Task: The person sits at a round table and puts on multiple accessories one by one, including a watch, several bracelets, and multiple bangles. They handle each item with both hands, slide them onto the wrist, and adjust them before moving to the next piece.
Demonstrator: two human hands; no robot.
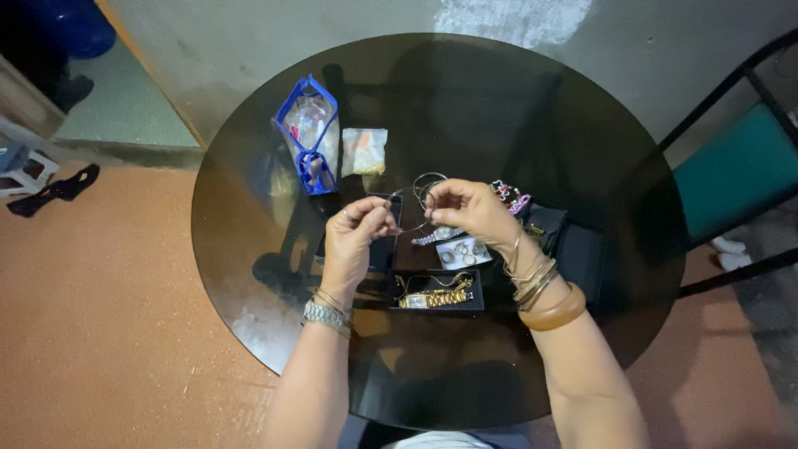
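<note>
Over the round black desk (582,125), the left hand (357,237) and the right hand (470,208) are raised near each other, each grip narrow and pinched on one end of a thin wire bangle (413,226) that spans the gap between them just above the desk. More silver bangles (428,185) lie just behind the right hand. Below the hands sit a black tray (478,303) of gold jewellery and a silver watch (436,236). A blue-edged clear pouch (309,133) stands to the left.
</note>
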